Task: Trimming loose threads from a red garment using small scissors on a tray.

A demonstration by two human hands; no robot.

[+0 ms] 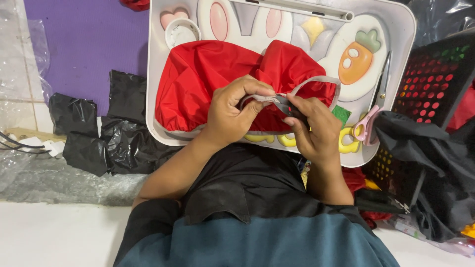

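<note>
Here, red fabric (pixel 208 79) fills the tray (pixel 403 29).

Counts of things seen from the head camera.
Two hands are seen: one left hand (pixel 232 116) and one right hand (pixel 314 131). One red cloth (pixel 208 79) with one grey strap (pixel 316 81) is counted, laid on one white tray (pixel 405 29). On the tray, one carrot picture (pixel 358 57), one heart shape (pixel 170 17) and two pink ovals (pixel 218 21) are shown. One pair of scissors (pixel 373 111) with pink handles is counted. One black crate (pixel 430 84), one purple mat (pixel 84 44) and three black bags (pixel 118 133) are seen.
</note>
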